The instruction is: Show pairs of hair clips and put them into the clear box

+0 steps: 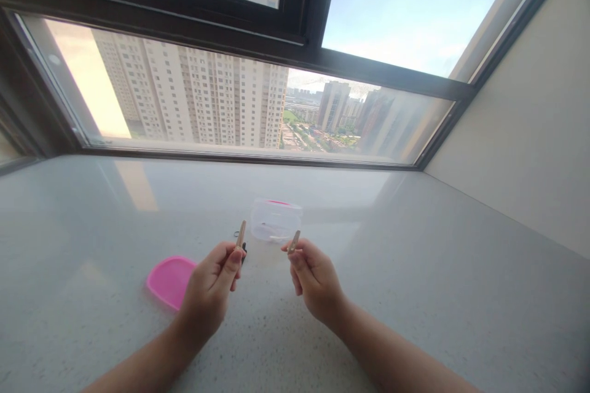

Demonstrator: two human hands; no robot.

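My left hand point(214, 279) pinches a slim, tapered, gold-tan clip-like piece point(241, 233) between thumb and fingers, its narrow end pointing up and away. A shorter gold-tan clip-like piece point(294, 241) is held between the thumb and index finger of my right hand point(318, 276). Their exact kind is too small to tell. A small dark object point(244, 249) shows just beside my left fingers, partly hidden, with a thin dark ring point(236, 234) near it. Just beyond both hands stands a clear plastic box point(276, 221) with something small and dark inside.
A pink plastic lid point(169, 279) lies on the speckled pale countertop point(415, 295), partly behind my left wrist. The dark window frame point(253, 158) runs along the counter's far edge. A plain wall point(530, 135) rises on the right.
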